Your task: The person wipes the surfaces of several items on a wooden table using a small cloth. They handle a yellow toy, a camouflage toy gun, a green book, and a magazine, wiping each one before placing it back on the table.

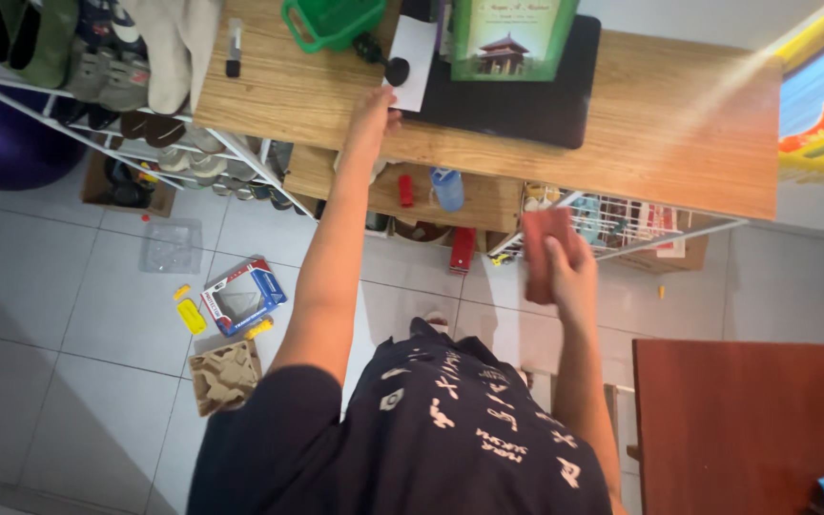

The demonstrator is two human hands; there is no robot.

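My left hand [372, 107] reached to twelve o'clock, fingertips touching the white paper sheet [415, 59] on the light wooden tabletop [679, 133]; whether it pinched, I cannot tell. My right hand [565, 267], at two o'clock, gripped a reddish-brown rectangular block [542, 250].

The surface [641, 124] was light wood-grain, the mat [545, 105] black, the basket [331, 21] green, the held block [544, 250] reddish-brown, and the shirt [450, 448] dark with white markings.
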